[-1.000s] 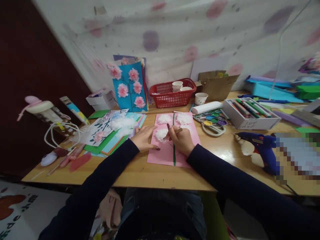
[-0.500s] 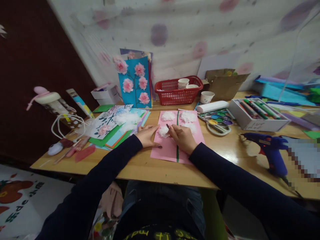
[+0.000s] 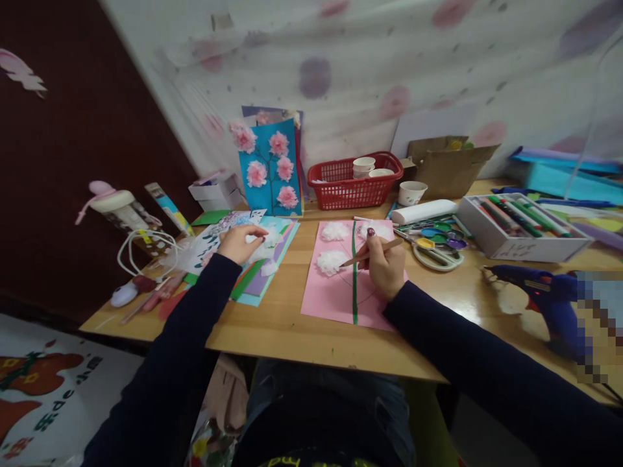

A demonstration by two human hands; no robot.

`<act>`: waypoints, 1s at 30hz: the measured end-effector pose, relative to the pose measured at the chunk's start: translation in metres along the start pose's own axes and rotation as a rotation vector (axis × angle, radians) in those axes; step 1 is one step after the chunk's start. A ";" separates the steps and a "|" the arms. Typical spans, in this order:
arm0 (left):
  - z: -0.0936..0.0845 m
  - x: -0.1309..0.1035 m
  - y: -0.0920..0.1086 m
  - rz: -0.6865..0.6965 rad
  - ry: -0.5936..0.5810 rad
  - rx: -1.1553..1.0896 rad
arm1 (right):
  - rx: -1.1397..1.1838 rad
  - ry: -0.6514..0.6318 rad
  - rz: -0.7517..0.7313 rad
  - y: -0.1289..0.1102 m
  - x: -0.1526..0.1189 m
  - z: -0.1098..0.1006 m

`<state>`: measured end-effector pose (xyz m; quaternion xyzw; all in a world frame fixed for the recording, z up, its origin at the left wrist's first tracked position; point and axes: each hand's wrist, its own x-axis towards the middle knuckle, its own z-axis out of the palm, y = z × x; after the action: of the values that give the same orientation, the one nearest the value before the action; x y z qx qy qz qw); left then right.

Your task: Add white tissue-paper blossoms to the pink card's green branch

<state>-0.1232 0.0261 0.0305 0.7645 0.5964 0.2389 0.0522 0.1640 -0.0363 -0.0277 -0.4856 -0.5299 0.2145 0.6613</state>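
A pink sheet of paper [image 3: 321, 301] lies on the table with a green stem [image 3: 355, 285] down its middle and thin dark lines branching off. Fluffy white paper flowers [image 3: 335, 231] are on its upper half. Over the sheet, my right hand [image 3: 387, 266] grips a pencil [image 3: 360, 257], its tip touching or close to the lower left flower [image 3: 331, 262]. My left hand [image 3: 238, 244] reaches over white tissue pieces [image 3: 268, 245] on stacked coloured papers [image 3: 260, 285]; its thumb and index finger are slightly apart at the tissue's edge.
A blue card with pink flowers [image 3: 267, 162] stands behind, beside a red basket [image 3: 350, 191] of paper cups. To the right are scissors [image 3: 440, 259], a white box of markers [image 3: 530, 237] and a blue glue gun [image 3: 545, 295]. A bottle [image 3: 119, 204] stands left.
My left hand has left the pink sheet and moved left to the white tissue pieces. My right hand has drawn back rightward from the lower left flower, still gripping the pencil.
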 end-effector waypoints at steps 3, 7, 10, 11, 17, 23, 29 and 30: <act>-0.003 -0.006 -0.020 -0.092 -0.091 -0.027 | -0.002 -0.004 0.009 -0.002 0.000 0.001; 0.015 -0.017 -0.029 -0.064 -0.155 -0.108 | -0.019 0.008 -0.007 -0.003 -0.001 0.000; 0.023 -0.020 -0.029 -0.040 -0.166 -0.151 | -0.034 -0.008 -0.016 -0.002 -0.002 -0.001; 0.024 -0.020 -0.029 -0.036 -0.167 -0.163 | -0.040 -0.016 -0.021 -0.001 -0.002 -0.001; 0.016 -0.018 -0.034 -0.033 -0.170 -0.261 | -0.054 -0.037 -0.036 0.000 -0.002 0.000; 0.007 -0.017 -0.036 -0.082 -0.198 -0.500 | -0.059 -0.052 -0.042 0.000 -0.002 -0.001; 0.002 -0.016 -0.034 -0.219 -0.161 -0.780 | -0.049 -0.070 -0.041 -0.002 -0.003 0.000; 0.002 -0.015 -0.035 -0.212 -0.131 -0.687 | -0.050 -0.068 -0.040 -0.002 -0.003 0.000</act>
<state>-0.1560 0.0221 0.0115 0.6500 0.5526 0.3692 0.3685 0.1623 -0.0397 -0.0275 -0.4837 -0.5668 0.2046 0.6348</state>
